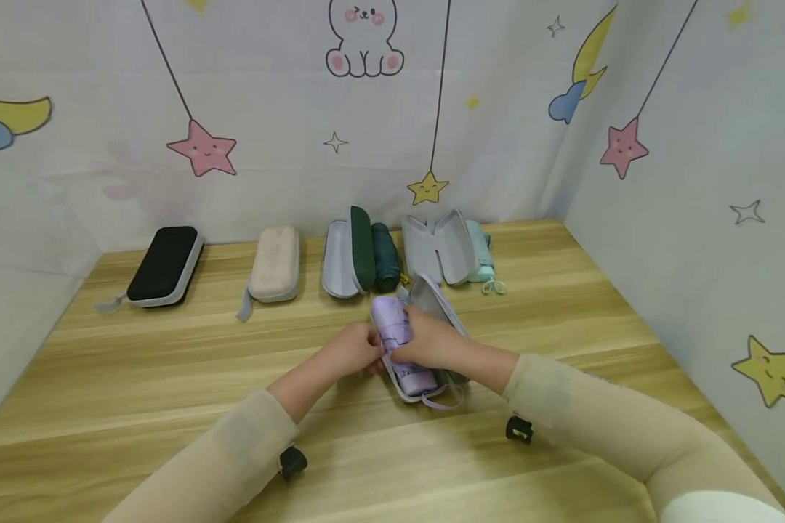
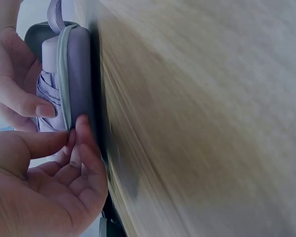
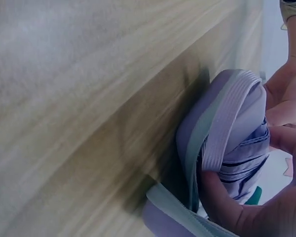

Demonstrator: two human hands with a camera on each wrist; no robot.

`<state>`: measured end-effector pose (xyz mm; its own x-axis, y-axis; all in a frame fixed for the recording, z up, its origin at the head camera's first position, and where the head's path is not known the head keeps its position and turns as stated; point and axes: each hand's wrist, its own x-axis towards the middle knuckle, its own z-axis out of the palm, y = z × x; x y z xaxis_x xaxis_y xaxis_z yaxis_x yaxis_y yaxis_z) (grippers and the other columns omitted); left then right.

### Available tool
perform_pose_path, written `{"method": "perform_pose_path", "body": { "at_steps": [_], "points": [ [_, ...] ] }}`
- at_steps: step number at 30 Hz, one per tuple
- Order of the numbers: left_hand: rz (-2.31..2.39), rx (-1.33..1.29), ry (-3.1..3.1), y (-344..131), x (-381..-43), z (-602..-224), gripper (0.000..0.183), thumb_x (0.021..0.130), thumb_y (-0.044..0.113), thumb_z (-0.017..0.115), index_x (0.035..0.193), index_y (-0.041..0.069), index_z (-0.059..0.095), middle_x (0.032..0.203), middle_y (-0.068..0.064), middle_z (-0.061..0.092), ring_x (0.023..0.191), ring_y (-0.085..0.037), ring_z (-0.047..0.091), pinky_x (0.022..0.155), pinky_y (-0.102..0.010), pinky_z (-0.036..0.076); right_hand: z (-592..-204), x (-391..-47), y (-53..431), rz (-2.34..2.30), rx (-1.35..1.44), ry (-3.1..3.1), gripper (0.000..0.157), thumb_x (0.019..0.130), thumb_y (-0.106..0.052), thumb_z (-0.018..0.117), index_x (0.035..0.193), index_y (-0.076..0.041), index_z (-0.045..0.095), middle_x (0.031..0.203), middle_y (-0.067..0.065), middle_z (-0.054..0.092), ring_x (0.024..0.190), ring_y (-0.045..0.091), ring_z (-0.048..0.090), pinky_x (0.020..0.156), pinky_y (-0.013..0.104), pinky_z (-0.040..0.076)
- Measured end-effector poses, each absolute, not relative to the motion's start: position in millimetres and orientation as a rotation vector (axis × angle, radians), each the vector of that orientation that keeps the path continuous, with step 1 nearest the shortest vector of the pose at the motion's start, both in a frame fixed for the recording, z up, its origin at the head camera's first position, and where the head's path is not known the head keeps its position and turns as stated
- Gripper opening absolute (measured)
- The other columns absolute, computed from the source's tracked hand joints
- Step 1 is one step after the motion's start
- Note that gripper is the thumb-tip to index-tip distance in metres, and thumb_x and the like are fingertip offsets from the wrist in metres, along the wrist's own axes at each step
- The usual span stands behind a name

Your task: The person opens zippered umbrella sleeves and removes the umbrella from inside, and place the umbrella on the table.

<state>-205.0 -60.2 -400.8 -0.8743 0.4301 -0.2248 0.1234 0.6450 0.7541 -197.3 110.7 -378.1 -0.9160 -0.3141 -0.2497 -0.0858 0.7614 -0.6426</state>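
Note:
A folded lilac umbrella [image 1: 390,316] lies lengthwise in the lower half of an open lilac zip case [image 2: 80,74]. The raised lid shows its grey lining [image 1: 425,294] on the right. My right hand [image 1: 432,340] grips the umbrella around its middle, thumb and fingers on opposite sides. From the left, my left hand [image 1: 355,349] pinches the case's zippered rim between thumb and fingers. The umbrella's lilac wrist strap [image 3: 232,116] loops out over the near end of the case. Much of the lid is hidden behind my right hand and wrist.
Along the back of the wooden table [image 1: 170,407] stand a closed black case [image 1: 163,263], a closed beige case [image 1: 276,260], an open green case [image 1: 363,250] beside a dark green umbrella [image 1: 384,256], and an open grey-lined case [image 1: 454,247] beside a mint umbrella [image 1: 481,250].

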Motion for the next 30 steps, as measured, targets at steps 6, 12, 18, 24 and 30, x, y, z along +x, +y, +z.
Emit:
{"method": "perform_pose_path", "body": {
  "at_steps": [6,12,18,24,30],
  "points": [
    [1.164,0.411,2.455,-65,-206,-398,0.017,0.093,0.004,0.058,0.077,0.001,0.059,0.068,-0.007,0.066,0.057,-0.016,0.061,0.051,-0.023,0.045,-372,-203,110,-0.994,-0.304,2.635,0.093,0.078,-0.015,0.075,0.151,0.002,0.021,0.144,0.021,0.043,0.119,0.027,0.050,0.096,0.043,0.045],
    [1.229,0.390,2.382,-69,-200,-402,0.012,0.091,0.004,0.055,0.086,-0.003,0.061,0.069,-0.008,0.065,0.057,-0.018,0.063,0.055,-0.030,0.051,-356,-190,116,-1.058,-0.433,2.636,0.092,0.077,-0.013,0.075,0.152,-0.002,0.023,0.140,0.016,0.045,0.115,0.024,0.051,0.091,0.041,0.047],
    [1.320,0.380,2.354,-70,-203,-400,0.015,0.093,0.008,0.054,0.083,-0.002,0.060,0.069,-0.009,0.065,0.057,-0.019,0.062,0.057,-0.033,0.052,-308,-181,141,-1.130,-0.450,2.638,0.089,0.080,-0.016,0.075,0.152,-0.010,0.023,0.129,0.015,0.049,0.107,0.027,0.056,0.083,0.042,0.051],
    [1.287,0.368,2.369,-69,-204,-396,0.018,0.094,0.009,0.053,0.079,0.002,0.057,0.070,-0.008,0.065,0.057,-0.018,0.062,0.056,-0.031,0.052,-281,-180,188,-1.088,-0.383,2.717,0.090,0.082,-0.015,0.073,0.154,-0.009,0.019,0.126,0.021,0.046,0.101,0.035,0.060,0.077,0.044,0.054],
    [1.257,0.376,2.387,-65,-203,-394,0.017,0.095,0.009,0.053,0.080,0.001,0.058,0.071,-0.007,0.066,0.059,-0.020,0.063,0.059,-0.033,0.053,-304,-188,228,-0.990,-0.279,2.761,0.089,0.084,-0.014,0.072,0.152,0.002,0.015,0.125,0.027,0.047,0.104,0.038,0.058,0.077,0.046,0.054]
  ]
}}
